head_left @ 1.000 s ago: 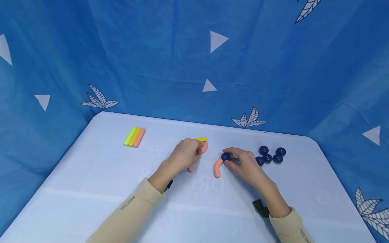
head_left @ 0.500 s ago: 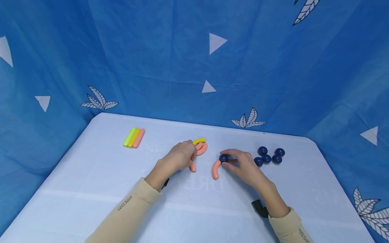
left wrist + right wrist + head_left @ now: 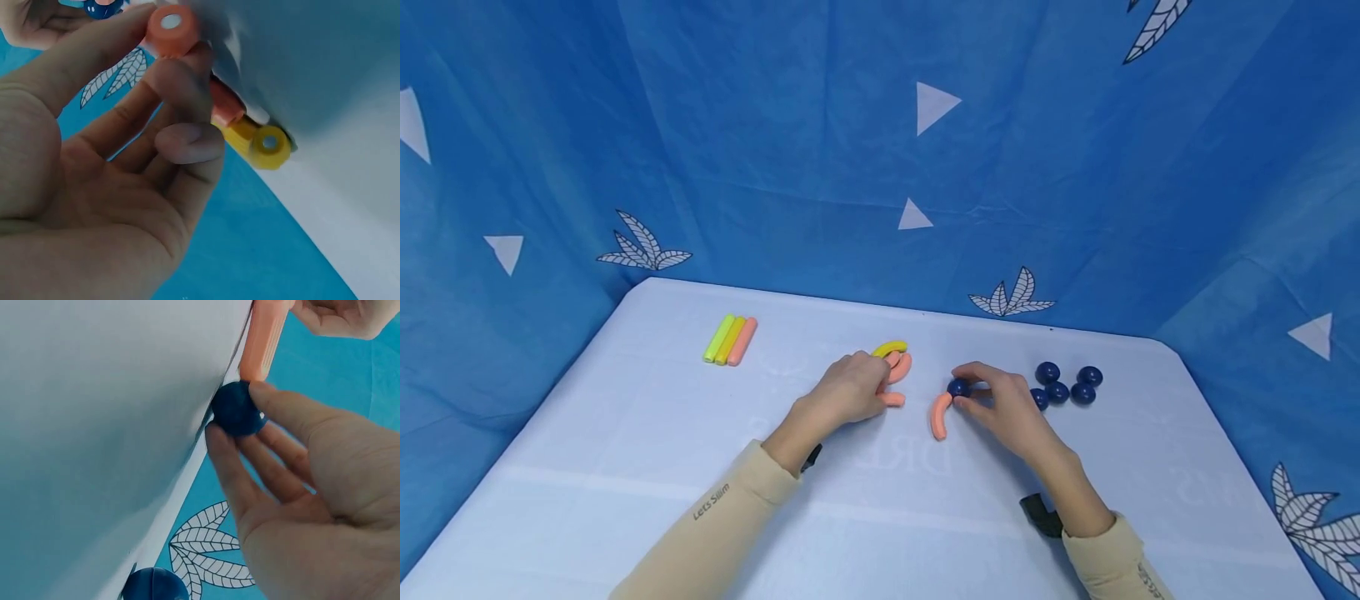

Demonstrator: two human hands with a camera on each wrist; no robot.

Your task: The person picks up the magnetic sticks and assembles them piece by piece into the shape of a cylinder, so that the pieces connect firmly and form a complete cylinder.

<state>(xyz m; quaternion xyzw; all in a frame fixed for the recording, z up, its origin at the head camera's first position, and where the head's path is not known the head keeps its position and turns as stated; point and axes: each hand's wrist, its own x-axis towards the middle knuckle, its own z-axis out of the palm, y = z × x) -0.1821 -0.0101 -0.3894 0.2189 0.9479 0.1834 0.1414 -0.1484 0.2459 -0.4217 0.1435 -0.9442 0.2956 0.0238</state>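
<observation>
My left hand (image 3: 850, 387) pinches a salmon magnetic rod (image 3: 892, 400) between thumb and index finger; its end with a silver disc faces the left wrist camera. Just beyond these fingers lie curved salmon rods (image 3: 902, 368) and a curved yellow rod (image 3: 891, 347). My right hand (image 3: 1007, 408) grips a navy ball (image 3: 239, 409) with thumb and fingertips. One end of another curved salmon rod (image 3: 939, 417) meets that ball, and the rod curves toward the table's front. A gap separates the two hands.
On the white table (image 3: 865, 533), several navy balls (image 3: 1057, 392) sit right of the right hand. Straight rods, a lime one (image 3: 718, 337), a yellow one (image 3: 731, 341) and a salmon one (image 3: 742, 342), lie side by side at the back left. Blue cloth (image 3: 775, 150) hangs behind the table.
My left hand has drawn back from the curved rods, and the rod in it has swung to point rightward. The right hand stays nearly in place on its ball.
</observation>
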